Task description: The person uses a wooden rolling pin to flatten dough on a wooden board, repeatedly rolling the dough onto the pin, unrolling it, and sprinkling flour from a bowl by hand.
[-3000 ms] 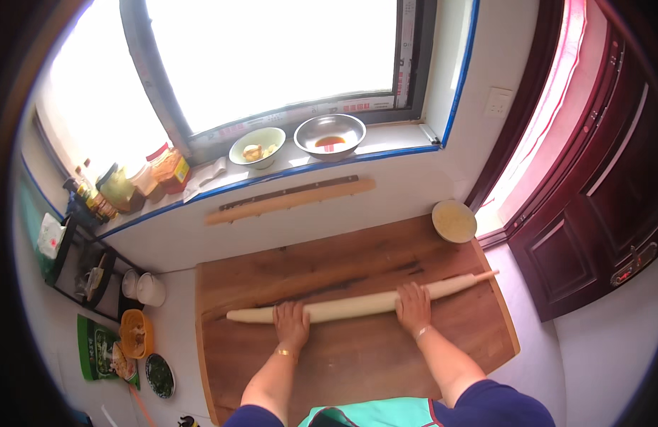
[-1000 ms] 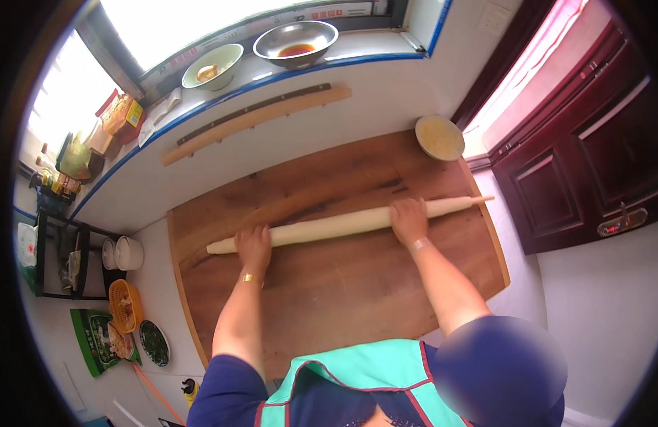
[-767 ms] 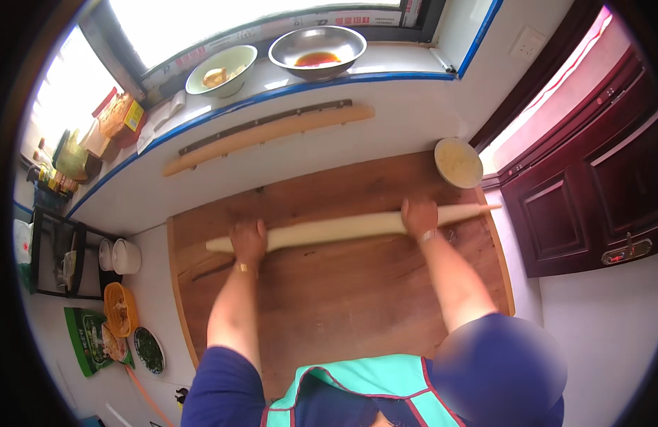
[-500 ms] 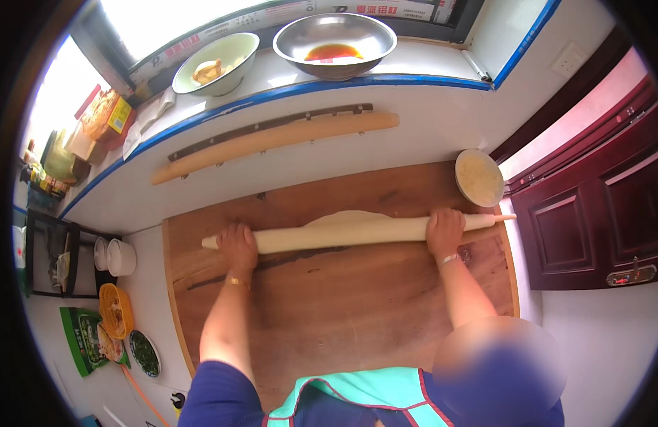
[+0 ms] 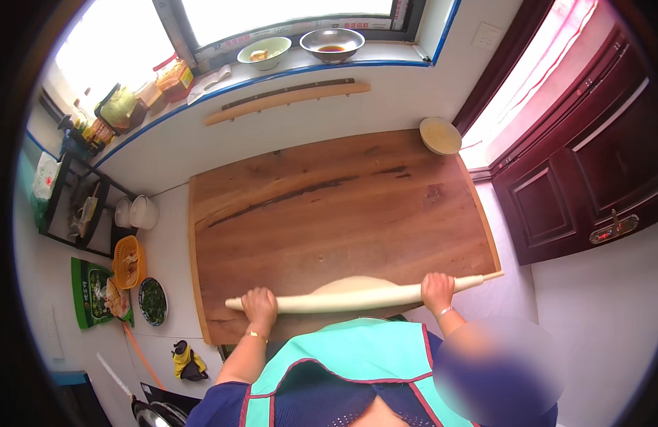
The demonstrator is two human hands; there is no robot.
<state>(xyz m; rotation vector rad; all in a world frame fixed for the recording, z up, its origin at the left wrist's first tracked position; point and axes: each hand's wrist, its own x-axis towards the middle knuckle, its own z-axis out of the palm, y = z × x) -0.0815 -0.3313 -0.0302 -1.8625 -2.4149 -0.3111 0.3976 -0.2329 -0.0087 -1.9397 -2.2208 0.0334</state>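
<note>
A long rolling pin (image 5: 494,275) lies crosswise near the front edge of the wooden board, close to my apron. Pale dough (image 5: 352,286) is wound around it, and a rounded flap of the sheet shows just beyond its middle. My left hand (image 5: 260,307) is closed over the roll near its left end, with a bracelet at the wrist. Toward the other end, my right hand (image 5: 438,292) grips the roll too, and the bare tip of the pin sticks out past it.
The wooden board (image 5: 329,213) reaches to the wall, with a bowl of pale flour-like contents (image 5: 440,136) at its far right corner. Left of it stand a yellow basket (image 5: 129,263) and a dish of chopped greens (image 5: 153,302). A steel bowl (image 5: 332,44) sits on the windowsill; a dark red door (image 5: 578,185) is at right.
Both hands have drawn the dough-wrapped pin toward me, from the far part of the board to its front edge. The head view has shifted, showing more of the window and door.
</note>
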